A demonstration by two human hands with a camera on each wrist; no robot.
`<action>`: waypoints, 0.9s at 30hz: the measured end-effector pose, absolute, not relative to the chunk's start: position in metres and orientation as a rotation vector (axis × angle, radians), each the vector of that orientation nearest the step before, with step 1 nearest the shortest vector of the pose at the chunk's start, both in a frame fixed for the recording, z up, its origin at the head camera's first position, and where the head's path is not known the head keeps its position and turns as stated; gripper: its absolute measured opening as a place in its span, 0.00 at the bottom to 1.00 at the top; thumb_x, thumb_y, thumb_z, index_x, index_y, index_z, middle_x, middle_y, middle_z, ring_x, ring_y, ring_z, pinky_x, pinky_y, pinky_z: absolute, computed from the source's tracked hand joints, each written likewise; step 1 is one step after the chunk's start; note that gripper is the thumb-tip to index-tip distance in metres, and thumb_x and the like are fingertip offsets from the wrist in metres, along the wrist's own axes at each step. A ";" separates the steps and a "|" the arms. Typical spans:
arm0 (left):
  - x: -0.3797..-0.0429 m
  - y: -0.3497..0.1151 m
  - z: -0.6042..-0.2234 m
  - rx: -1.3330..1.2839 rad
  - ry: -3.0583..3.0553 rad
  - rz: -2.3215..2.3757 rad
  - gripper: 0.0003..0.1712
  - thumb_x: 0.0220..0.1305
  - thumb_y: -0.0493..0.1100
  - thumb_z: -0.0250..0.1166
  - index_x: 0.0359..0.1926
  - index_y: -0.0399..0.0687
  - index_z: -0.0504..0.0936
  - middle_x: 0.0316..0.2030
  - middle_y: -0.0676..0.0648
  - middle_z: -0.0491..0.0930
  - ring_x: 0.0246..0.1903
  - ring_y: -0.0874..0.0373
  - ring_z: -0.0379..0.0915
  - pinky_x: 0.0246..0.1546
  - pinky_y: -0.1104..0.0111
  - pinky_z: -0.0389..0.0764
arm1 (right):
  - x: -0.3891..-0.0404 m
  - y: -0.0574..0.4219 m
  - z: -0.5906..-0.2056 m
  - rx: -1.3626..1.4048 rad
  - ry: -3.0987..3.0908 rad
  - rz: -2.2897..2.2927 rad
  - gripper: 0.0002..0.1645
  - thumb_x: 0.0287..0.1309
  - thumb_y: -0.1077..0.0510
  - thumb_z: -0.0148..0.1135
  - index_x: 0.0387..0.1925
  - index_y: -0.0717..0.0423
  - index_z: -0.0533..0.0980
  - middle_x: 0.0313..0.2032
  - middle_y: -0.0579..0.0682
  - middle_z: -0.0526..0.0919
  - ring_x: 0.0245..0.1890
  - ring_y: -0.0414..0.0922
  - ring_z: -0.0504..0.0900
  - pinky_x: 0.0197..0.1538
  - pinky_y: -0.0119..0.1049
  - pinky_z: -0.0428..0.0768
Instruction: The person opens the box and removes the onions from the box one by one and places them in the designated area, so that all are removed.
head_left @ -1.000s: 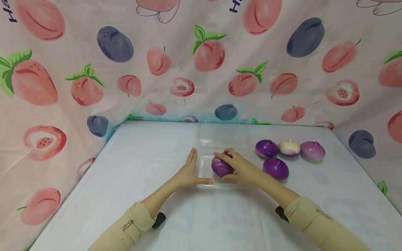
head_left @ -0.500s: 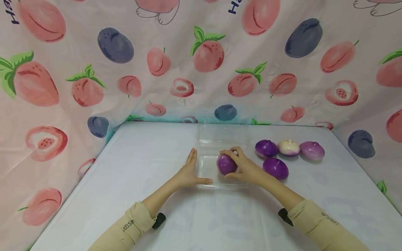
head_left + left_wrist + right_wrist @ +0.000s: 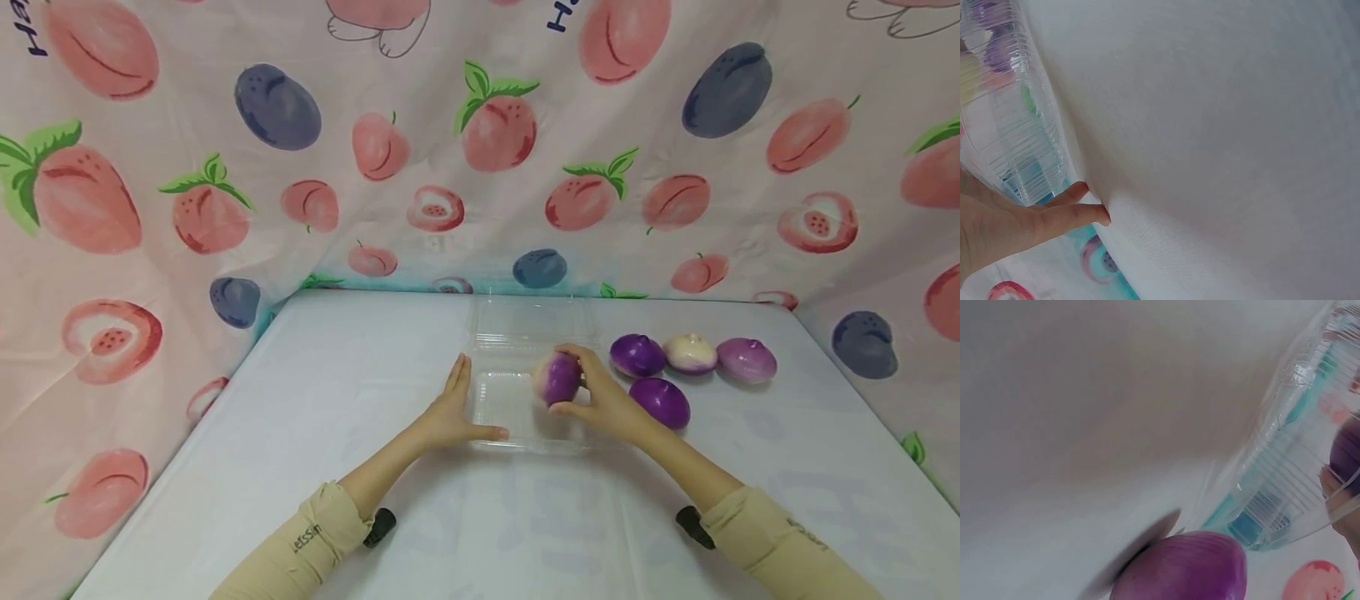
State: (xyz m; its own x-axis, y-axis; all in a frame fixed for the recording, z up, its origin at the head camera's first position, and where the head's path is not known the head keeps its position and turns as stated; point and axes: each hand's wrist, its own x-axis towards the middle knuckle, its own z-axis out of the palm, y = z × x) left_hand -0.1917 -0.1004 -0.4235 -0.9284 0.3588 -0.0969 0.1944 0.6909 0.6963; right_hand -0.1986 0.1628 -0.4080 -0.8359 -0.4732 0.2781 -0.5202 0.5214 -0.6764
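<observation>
In the head view, my right hand [image 3: 603, 404] grips a purple-and-white onion [image 3: 561, 379] over the right part of a clear plastic clamshell box [image 3: 501, 404]. Thumb and fingers curl round the onion's right side, and its pale end faces left. The box's lid [image 3: 532, 319] lies folded back behind it. My left hand [image 3: 444, 417] rests at the box's left wall with straight fingers, the thumb along the front edge. In the left wrist view, two fingers of the left hand [image 3: 1022, 225] show beside the clear wall. The right wrist view catches the held onion [image 3: 1349, 453] through the plastic.
Right of the box lie a dark purple onion [image 3: 637, 355], a cream one [image 3: 691, 353] and a light purple one [image 3: 747, 359] in a row. Another purple onion [image 3: 659, 403] sits in front of them. A fruit-print cloth [image 3: 435, 125] hangs behind the white table [image 3: 360, 383].
My right hand has moved right across the box with the onion, turning it so its pale end shows on the left. My left hand has stayed in place.
</observation>
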 end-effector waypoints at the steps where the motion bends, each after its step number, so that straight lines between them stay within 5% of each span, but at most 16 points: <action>1: -0.192 -0.100 -0.423 0.442 2.675 1.061 0.76 0.41 0.64 0.74 0.73 0.40 0.30 0.74 0.43 0.25 0.73 0.43 0.37 0.68 0.50 0.58 | -0.199 0.164 -0.408 0.887 -2.673 1.245 0.49 0.50 0.59 0.69 0.67 0.60 0.52 0.63 0.66 0.59 0.62 0.63 0.66 0.58 0.54 0.74; 11: -0.191 -0.100 -0.421 0.430 2.671 1.056 0.75 0.42 0.63 0.74 0.73 0.41 0.31 0.75 0.44 0.26 0.73 0.42 0.39 0.67 0.49 0.60 | -0.201 0.176 -0.409 0.803 -2.571 1.486 0.43 0.51 0.67 0.67 0.64 0.61 0.55 0.62 0.65 0.61 0.58 0.64 0.69 0.56 0.54 0.73; 17: -0.192 -0.100 -0.423 0.422 2.672 1.050 0.75 0.42 0.64 0.74 0.73 0.41 0.31 0.75 0.44 0.26 0.72 0.41 0.42 0.66 0.49 0.62 | -0.199 0.180 -0.409 0.696 -2.544 1.632 0.43 0.49 0.69 0.68 0.60 0.61 0.51 0.58 0.62 0.60 0.50 0.57 0.72 0.52 0.35 0.80; 23: -0.192 -0.099 -0.423 0.423 2.672 1.044 0.75 0.42 0.63 0.74 0.73 0.42 0.31 0.75 0.45 0.26 0.72 0.41 0.42 0.66 0.49 0.61 | -0.196 0.185 -0.406 0.653 -2.522 1.798 0.40 0.56 0.71 0.61 0.60 0.60 0.46 0.58 0.67 0.57 0.56 0.64 0.68 0.48 0.23 0.76; 27: -0.192 -0.099 -0.424 0.426 2.673 1.041 0.75 0.42 0.63 0.74 0.73 0.42 0.31 0.75 0.45 0.26 0.73 0.41 0.40 0.67 0.49 0.61 | -0.195 0.189 -0.400 0.583 -2.422 2.120 0.32 0.64 0.65 0.53 0.61 0.47 0.47 0.63 0.66 0.51 0.60 0.54 0.64 0.49 0.22 0.76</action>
State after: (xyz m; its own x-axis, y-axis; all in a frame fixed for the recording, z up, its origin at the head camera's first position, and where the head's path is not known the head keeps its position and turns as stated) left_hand -0.1923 -0.0991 -0.4237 -0.9285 0.3526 -0.1168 0.1807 0.7034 0.6875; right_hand -0.1949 0.1891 -0.4004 -0.9285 -0.3460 0.1348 -0.1794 0.1002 -0.9787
